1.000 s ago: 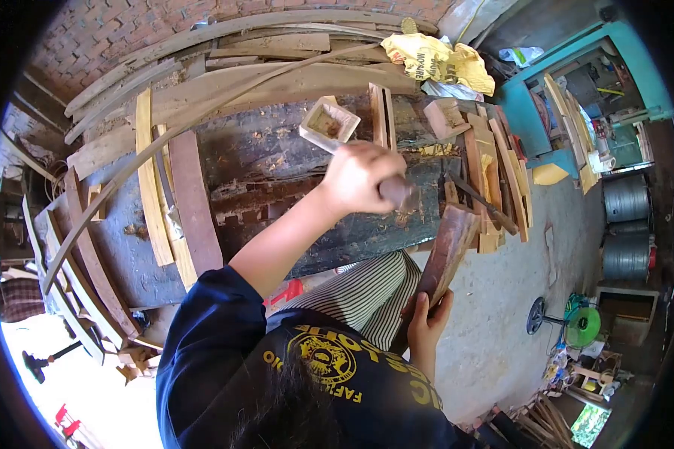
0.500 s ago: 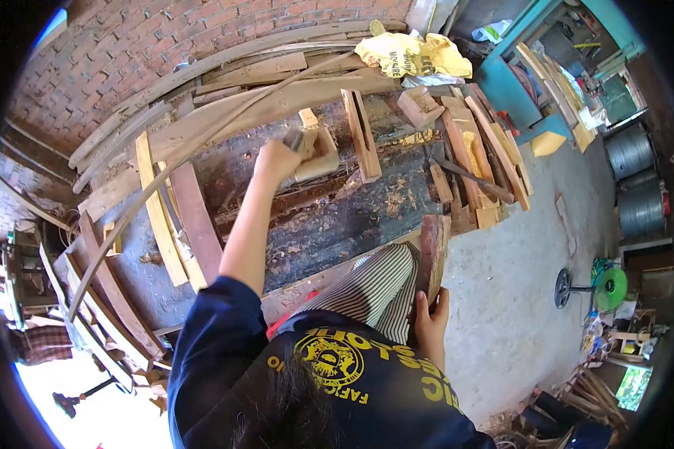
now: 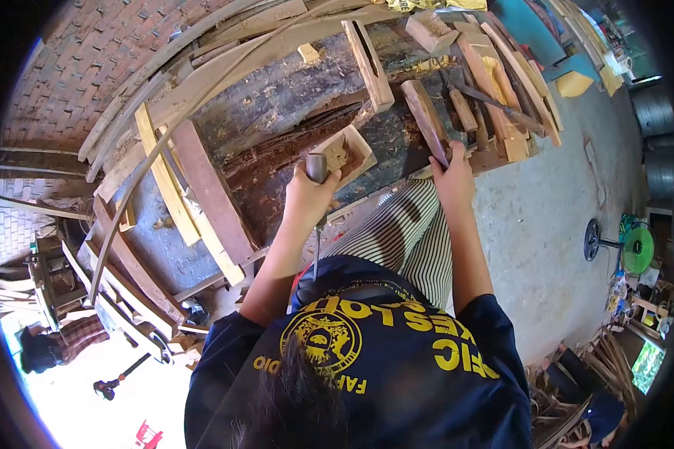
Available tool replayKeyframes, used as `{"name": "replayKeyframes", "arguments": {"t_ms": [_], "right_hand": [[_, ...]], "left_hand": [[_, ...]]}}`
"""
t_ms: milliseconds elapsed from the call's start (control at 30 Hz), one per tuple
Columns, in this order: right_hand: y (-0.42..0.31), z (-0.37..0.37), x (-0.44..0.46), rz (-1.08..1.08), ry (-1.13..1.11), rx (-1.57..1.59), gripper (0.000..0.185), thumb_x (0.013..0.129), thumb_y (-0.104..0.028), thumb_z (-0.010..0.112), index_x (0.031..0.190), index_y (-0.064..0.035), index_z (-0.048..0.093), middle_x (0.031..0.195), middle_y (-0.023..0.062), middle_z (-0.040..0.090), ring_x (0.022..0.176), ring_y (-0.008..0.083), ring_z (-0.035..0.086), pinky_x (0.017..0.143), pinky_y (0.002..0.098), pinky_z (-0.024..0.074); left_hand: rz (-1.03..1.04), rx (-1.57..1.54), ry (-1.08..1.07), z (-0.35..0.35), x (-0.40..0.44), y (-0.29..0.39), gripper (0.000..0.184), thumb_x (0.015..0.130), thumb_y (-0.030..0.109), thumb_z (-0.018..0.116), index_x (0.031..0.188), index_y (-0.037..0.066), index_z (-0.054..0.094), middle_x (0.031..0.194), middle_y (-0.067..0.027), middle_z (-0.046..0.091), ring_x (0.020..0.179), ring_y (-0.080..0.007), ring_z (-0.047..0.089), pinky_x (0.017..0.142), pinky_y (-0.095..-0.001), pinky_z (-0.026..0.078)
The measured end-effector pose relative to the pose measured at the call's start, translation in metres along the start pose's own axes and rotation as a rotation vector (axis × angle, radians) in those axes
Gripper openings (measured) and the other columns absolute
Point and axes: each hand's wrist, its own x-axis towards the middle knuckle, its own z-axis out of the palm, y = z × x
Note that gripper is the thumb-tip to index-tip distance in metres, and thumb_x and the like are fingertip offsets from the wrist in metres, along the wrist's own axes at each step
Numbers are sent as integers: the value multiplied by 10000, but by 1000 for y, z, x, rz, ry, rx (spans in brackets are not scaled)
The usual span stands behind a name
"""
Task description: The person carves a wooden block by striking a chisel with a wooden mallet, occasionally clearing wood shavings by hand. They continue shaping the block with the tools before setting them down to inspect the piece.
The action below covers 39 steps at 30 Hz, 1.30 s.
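Observation:
My left hand [image 3: 307, 200] is closed around a chisel [image 3: 317, 168], its dark handle end up and its thin metal shaft running down toward my shirt. The same hand's fingers are at the near corner of a hollowed wooden block [image 3: 363, 148], with wood chips inside; whether they also grip it I cannot tell. My right hand [image 3: 454, 176] is wrapped round the near end of a thick wooden bar [image 3: 424, 116], which reaches out over the dark bench [image 3: 277, 105].
A slotted wooden piece [image 3: 368, 67] and a small offcut [image 3: 308, 52] lie on the bench. Another block [image 3: 431, 31] and a long-handled tool [image 3: 513, 114] are farther right. Long boards [image 3: 210, 191] cross the left side. A green fan [image 3: 636, 251] stands on the floor.
The hollowed block has come nearer to me, with my left hand and the chisel. My right hand has moved forward from my lap, carrying the wooden bar over the bench.

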Motion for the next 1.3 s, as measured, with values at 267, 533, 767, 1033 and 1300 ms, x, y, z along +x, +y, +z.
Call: {"name": "replayKeyframes", "arguments": {"t_ms": [267,533,767,1033,1300], "right_hand": [[-4,2,-13,-103,-52,125,457,814,-207,674,1196,-75,462,1063,226,564,967,423,539,810,491,440],[-104,15,-46,-449,-10,492,875,670,-347,801,1308,30,335,1273,278,416,1185,447,414,1016,475,342],[-101,31,-51,-453,-399,720,941,623,-234,817,1359,16,286,1386,266,318,1272,457,339,1072,483,293],[-109,18,-79,-451,-252,311,594,681,-29,615,1240,67,440,1455,323,159,1327,536,191,1080,553,254],[-110,31,-71,-325,-205,406,480,787,-106,594,1214,75,472,1403,339,229,1212,536,308,1019,578,296]], "left_hand": [[610,257,177,-35,-58,54,386,763,206,741,1023,-41,596,775,-141,676,672,-215,681,605,-320,519],[349,615,57,-30,43,30,470,735,363,723,970,-31,619,865,-241,656,854,-382,644,771,-409,492],[152,321,-158,-39,22,2,360,696,244,746,915,-20,635,725,-107,654,481,-136,598,478,-277,474],[9,222,-442,-29,15,5,733,624,324,840,1154,-61,510,884,-173,660,709,-215,667,616,-307,528],[215,92,-466,-22,21,-15,1120,615,210,825,1498,109,143,1139,-208,615,1058,-288,612,955,-349,429]]}}
